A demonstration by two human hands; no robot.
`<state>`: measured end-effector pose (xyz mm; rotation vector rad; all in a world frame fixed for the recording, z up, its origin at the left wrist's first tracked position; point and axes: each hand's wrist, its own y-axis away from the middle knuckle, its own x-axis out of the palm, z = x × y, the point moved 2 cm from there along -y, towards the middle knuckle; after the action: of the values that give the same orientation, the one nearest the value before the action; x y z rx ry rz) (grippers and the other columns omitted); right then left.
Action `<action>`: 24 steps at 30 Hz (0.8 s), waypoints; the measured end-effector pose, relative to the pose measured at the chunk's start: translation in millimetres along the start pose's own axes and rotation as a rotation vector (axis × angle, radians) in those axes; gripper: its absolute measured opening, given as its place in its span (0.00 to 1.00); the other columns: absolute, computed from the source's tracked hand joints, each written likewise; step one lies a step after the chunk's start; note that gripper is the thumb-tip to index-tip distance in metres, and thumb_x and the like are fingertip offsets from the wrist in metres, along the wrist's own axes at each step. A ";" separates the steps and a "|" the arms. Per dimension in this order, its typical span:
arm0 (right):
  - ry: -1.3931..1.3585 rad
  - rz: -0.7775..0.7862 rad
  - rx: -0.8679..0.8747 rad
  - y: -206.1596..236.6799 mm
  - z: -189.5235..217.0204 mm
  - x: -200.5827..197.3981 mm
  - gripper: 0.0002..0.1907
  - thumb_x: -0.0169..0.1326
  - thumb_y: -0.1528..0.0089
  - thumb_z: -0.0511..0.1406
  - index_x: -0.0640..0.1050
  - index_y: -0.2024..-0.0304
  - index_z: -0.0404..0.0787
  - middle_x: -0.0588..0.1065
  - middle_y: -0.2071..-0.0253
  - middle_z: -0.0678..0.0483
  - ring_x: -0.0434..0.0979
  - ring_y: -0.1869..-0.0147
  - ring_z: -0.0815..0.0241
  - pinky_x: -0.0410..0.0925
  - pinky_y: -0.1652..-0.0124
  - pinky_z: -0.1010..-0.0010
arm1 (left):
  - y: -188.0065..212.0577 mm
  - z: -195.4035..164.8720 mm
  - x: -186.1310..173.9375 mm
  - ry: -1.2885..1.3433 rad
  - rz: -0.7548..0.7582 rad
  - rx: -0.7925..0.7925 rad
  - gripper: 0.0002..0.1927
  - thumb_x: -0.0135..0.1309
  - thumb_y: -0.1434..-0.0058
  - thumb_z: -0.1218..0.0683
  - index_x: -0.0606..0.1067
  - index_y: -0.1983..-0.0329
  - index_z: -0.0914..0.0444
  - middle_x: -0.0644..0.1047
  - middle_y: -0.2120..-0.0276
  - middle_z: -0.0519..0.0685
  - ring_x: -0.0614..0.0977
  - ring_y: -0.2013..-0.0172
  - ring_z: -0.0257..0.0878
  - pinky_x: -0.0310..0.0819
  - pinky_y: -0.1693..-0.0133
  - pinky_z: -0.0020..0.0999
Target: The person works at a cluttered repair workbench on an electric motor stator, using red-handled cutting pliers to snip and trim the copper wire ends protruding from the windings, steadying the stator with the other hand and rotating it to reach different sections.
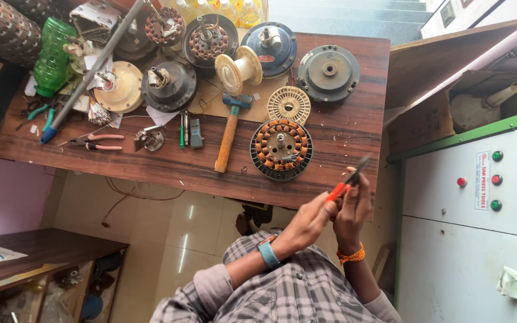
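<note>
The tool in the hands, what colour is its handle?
Orange-red handle, dark metal tip; seen in the head view.

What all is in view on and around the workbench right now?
Wooden workbench: one, brown, centre.
Copper-wound round stator: one, orange and black, bench front right.
Wooden-handled hammer: one, blue head, bench middle.
Cream plastic spool: one, behind hammer.
Round metal motor covers: several, grey, blue, cream, bench rear.
Green plastic bottle: one, bench left.
Pink-handled pliers: one, bench front left.
Green-edged control cabinet: one, white, right.
Orange-handled tool: one, in both hands.
Left hand; right hand.
</note>
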<state>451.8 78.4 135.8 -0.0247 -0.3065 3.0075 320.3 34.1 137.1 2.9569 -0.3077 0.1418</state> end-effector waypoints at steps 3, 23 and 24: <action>-0.025 0.192 0.134 -1.9 1.7 -3.9 0.21 0.46 0.27 0.40 0.71 0.35 0.36 0.69 0.72 0.63 0.64 0.74 0.76 0.59 0.78 0.80 | 7.9 11.6 -4.7 0.018 -0.103 -0.117 0.18 0.41 0.22 0.46 0.71 0.54 0.65 0.67 0.75 0.44 0.67 0.74 0.34 0.63 0.70 0.34; -0.120 0.593 0.782 -22.1 -62.5 29.7 0.18 0.43 0.29 0.39 0.76 0.46 0.33 0.63 0.82 0.61 0.54 0.85 0.73 0.50 0.85 0.77 | -23.5 -37.3 -109.2 -1.082 -0.417 0.489 0.11 0.61 0.36 0.56 0.78 0.52 0.61 0.78 0.57 0.47 0.77 0.51 0.44 0.68 0.47 0.41; -0.164 0.609 0.802 -23.1 -68.5 31.0 0.18 0.43 0.29 0.39 0.76 0.48 0.32 0.63 0.82 0.61 0.53 0.85 0.73 0.49 0.85 0.77 | -24.5 -32.4 -109.7 -1.081 -0.435 0.511 0.11 0.61 0.37 0.56 0.78 0.52 0.62 0.78 0.56 0.48 0.77 0.51 0.44 0.67 0.48 0.41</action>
<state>425.6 118.3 73.3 0.2389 1.0885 3.4568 216.1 84.9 153.1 3.1444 0.3206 -1.6579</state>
